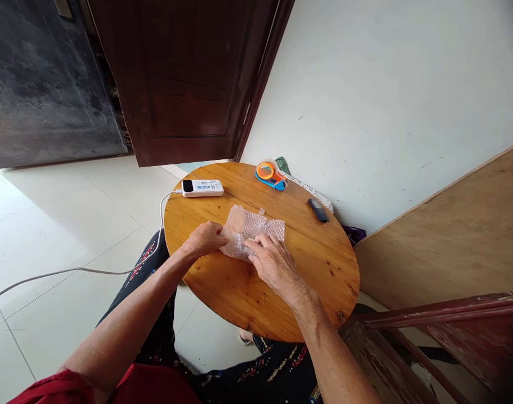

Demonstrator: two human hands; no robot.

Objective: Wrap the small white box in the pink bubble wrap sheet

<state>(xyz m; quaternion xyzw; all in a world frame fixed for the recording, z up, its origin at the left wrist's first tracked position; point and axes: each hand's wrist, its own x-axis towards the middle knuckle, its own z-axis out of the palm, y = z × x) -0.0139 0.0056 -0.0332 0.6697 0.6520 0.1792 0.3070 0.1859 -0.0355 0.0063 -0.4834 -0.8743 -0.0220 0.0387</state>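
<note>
A sheet of clear bubble wrap point(258, 221) lies on the round wooden table point(319, 264), folded over at its left part. Whether something lies inside the folds I cannot tell. My left hand point(206, 238) grips the wrap's left edge, thumb and fingers closed on it. On the near right part of the wrap rests my right hand point(273, 261), its fingers bent and pressed down on the plastic. The underside of those fingers is hidden. Just beyond the wrap a small piece of clear tape point(262, 211) shows.
A white power bank point(208, 188) with a white cable point(92, 270) sits at the table's far left. At the back stands a blue and orange tape dispenser point(271, 174). To the right are a dark pixelated object point(318, 210) and a paper strip point(313, 191) along the edge.
</note>
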